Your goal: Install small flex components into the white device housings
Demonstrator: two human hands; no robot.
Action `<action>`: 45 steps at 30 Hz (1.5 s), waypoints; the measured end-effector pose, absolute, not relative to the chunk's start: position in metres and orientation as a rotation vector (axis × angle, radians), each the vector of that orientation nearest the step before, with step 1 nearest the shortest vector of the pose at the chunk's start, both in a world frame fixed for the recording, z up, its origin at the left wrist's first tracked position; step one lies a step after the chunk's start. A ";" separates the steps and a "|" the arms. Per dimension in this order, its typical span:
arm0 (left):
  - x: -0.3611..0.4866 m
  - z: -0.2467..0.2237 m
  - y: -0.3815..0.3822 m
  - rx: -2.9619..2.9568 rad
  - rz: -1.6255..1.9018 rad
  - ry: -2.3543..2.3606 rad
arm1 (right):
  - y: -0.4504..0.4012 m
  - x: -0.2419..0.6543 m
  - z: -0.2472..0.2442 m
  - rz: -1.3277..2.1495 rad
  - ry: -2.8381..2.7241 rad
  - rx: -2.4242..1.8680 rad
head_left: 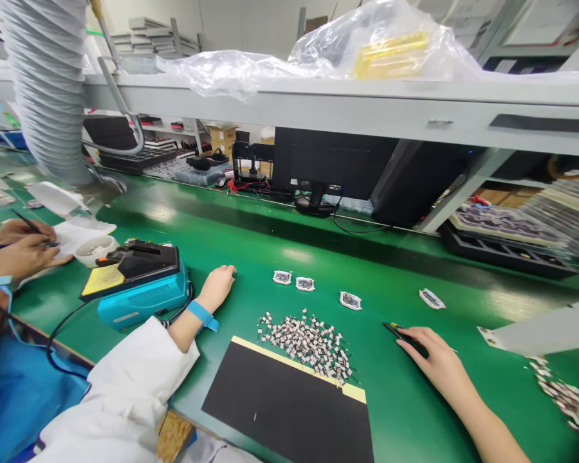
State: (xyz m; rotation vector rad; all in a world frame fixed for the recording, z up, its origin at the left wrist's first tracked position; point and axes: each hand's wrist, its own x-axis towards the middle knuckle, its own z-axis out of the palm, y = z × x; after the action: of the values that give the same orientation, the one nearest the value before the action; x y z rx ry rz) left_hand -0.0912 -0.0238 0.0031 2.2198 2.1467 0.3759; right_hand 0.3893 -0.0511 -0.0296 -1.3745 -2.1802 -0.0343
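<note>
My left hand [218,288], in a white sleeve with a blue wrist strap, rests on the green bench mat [251,257] with its fingers loosely curled, holding nothing I can see. It lies just right of a blue soldering station [137,286]. My right hand [429,357] grips a slim black tool [405,337] near a small white-edged printed patch [431,298]. Between my hands lies a heap of tiny black-and-white components [305,344], with similar patches [305,283] behind it. A black sheet with a yellow edge [289,405] sits in front of the heap.
A co-worker's hands [19,247] work at the far left beside a white bowl [94,251]. More components [567,399] lie at the right, by a white board [540,331]. A monitor [332,164] and black tray [504,251] stand beyond the bench.
</note>
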 end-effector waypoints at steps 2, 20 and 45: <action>-0.086 0.001 -0.024 2.267 0.470 2.030 | -0.054 0.395 -0.028 0.099 -2.200 -1.423; -0.022 -0.004 -0.003 2.258 1.057 1.429 | -0.049 0.367 -0.026 -0.006 -2.218 -1.405; -0.021 -0.017 -0.008 2.466 0.790 1.342 | -0.081 0.345 -0.022 -0.268 -1.983 -1.417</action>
State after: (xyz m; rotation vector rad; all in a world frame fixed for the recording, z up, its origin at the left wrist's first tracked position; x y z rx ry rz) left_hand -0.0213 -0.0077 -0.0174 2.4657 1.3417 0.7904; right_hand 0.3450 -0.0813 -0.0221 -1.4170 -1.9834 -0.2680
